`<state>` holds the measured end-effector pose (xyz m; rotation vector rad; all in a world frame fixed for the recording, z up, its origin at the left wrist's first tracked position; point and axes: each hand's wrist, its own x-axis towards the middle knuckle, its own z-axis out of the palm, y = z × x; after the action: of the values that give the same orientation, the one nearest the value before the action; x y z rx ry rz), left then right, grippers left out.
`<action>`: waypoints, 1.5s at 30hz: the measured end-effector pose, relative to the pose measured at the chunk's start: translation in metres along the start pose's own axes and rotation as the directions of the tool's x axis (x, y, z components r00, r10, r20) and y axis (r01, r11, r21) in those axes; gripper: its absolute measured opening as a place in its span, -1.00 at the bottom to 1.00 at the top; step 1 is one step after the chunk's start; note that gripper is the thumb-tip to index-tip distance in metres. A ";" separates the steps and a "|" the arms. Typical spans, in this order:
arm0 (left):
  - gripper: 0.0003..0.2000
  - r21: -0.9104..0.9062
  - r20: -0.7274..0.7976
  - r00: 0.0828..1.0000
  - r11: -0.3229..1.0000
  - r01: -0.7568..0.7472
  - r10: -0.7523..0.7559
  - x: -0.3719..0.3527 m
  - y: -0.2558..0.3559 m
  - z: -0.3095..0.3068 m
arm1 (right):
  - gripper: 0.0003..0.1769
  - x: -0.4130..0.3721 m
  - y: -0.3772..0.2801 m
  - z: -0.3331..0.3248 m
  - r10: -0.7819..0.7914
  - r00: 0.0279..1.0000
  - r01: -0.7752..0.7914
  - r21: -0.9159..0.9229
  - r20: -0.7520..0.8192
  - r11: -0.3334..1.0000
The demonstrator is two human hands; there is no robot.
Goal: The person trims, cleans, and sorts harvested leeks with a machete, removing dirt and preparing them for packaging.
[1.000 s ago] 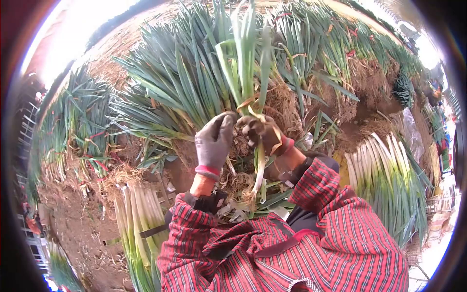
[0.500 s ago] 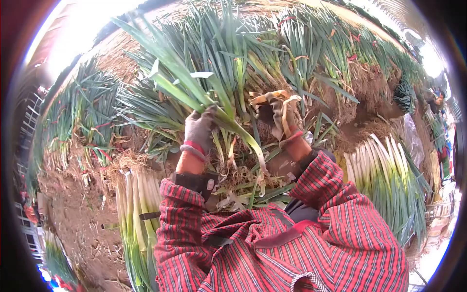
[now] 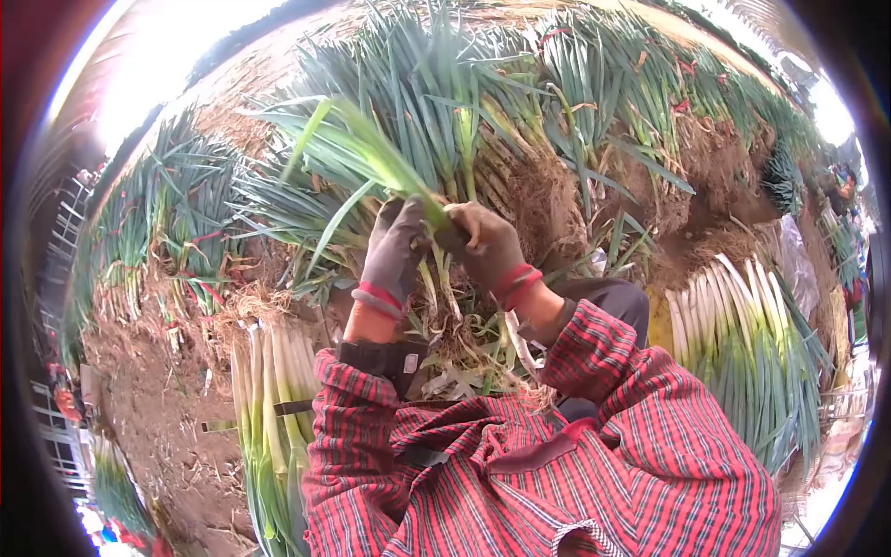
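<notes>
A large green onion [image 3: 385, 158] slants across in front of me, its leaves spread to the upper left. My left hand [image 3: 394, 249], in a dark glove, is closed around it below the leaves. My right hand [image 3: 489, 249], also gloved, is closed against the same stalk just right of the left hand, thumb bent over it. Its fingertips are partly hidden. The stalk's pale lower end [image 3: 522, 345] emerges below my right hand and points down toward my lap, roots at the tip. Loose trimmings [image 3: 464, 362] and other stalks lie beneath my hands.
Unpeeled bundles [image 3: 422, 102] stand in rows ahead, with more at the left [image 3: 167, 204]. Cleaned white-stemmed onions lie in piles at my left [image 3: 269, 399] and right [image 3: 733, 325]. A dark flat strip [image 3: 293, 407] crosses the left pile. Clear plastic [image 3: 796, 260] lies beyond the right pile.
My right hand has moved left onto the stalk beside my left hand. The dry leaf strips it held no longer show there. The onion's root end has swung down toward my lap.
</notes>
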<state>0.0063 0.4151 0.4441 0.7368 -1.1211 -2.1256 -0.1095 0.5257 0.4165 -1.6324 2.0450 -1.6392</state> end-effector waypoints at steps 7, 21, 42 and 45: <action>-0.75 0.619 0.696 0.624 0.144 -0.772 0.356 0.026 -0.037 -0.045 | -0.83 -0.006 0.016 0.020 -0.062 0.994 0.080 0.204 -0.093 0.976; -0.82 -0.207 -0.160 0.938 0.919 -0.336 0.307 0.064 0.045 -0.105 | -0.72 -0.127 0.110 -0.045 0.591 0.470 -0.031 -0.657 0.655 0.753; -0.80 -0.049 0.037 0.996 0.996 -0.075 0.077 0.017 0.059 -0.017 | -0.76 0.008 -0.016 0.014 0.152 0.878 -0.225 0.111 0.454 0.968; -0.77 -0.084 0.126 0.992 0.996 0.010 0.000 0.017 0.053 -0.025 | -0.70 0.006 -0.008 -0.002 0.140 0.785 -0.496 0.477 0.604 0.726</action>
<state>0.0265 0.3663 0.4744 0.5733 -1.0871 -2.2355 -0.1078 0.5233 0.4261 -1.1940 1.2311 -1.3108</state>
